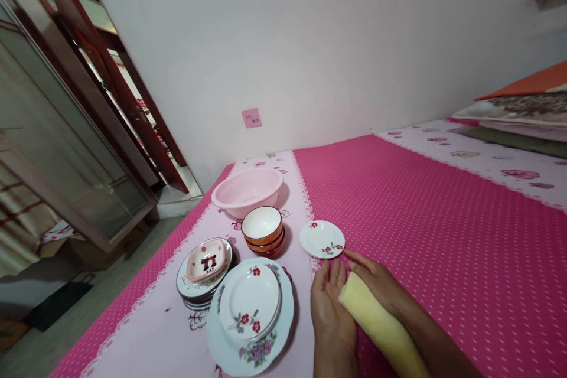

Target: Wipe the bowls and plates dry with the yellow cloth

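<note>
Resting on the pink dotted bedsheet (420, 236), the left hand (330, 304) lies flat with its fingers straight and together, holding nothing, its side touching a rolled yellow cloth (378, 325). The right hand (376, 280) lies over the far end of this cloth, fingers loosely curved on it; whether it really grips, I cannot tell. A small flowered saucer (322, 239) sits at 12 o'clock just beyond the fingertips. At 9 o'clock is a stack of flowered plates (250, 316), at 10 o'clock a square cat dish (207, 260) on plates, at 11 o'clock orange bowls (262, 229) and a pink basin (247, 190).
</note>
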The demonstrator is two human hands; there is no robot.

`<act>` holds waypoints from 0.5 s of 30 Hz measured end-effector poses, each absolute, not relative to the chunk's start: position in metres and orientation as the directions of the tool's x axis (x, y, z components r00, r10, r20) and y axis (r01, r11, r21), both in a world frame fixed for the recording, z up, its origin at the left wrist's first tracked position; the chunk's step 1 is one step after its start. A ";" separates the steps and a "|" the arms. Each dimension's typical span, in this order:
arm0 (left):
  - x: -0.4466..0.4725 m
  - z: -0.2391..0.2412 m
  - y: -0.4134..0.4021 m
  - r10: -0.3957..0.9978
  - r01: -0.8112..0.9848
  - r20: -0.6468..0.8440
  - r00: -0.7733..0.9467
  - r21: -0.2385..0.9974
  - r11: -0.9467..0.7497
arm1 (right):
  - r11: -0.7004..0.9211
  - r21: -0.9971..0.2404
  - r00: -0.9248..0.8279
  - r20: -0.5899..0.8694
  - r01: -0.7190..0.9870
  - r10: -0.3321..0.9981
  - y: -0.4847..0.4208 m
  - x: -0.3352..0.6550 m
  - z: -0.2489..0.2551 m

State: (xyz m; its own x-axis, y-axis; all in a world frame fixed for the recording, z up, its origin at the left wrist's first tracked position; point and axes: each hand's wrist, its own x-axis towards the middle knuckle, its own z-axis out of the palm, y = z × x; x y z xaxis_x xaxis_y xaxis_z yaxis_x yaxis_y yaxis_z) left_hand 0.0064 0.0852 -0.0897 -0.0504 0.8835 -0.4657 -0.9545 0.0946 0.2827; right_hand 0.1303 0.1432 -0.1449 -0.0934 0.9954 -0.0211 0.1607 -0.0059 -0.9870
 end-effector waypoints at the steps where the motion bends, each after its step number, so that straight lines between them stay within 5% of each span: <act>1: 0.007 -0.090 0.085 0.888 -0.954 -0.457 -0.045 0.283 0.097 | -0.008 -0.987 -0.098 -0.024 0.160 0.995 0.144 0.130 -0.147; 15: 0.033 -0.100 0.082 0.905 -0.906 -0.423 0.051 0.361 0.220 | -0.061 -0.964 0.009 -0.060 0.259 0.998 0.107 0.144 -0.159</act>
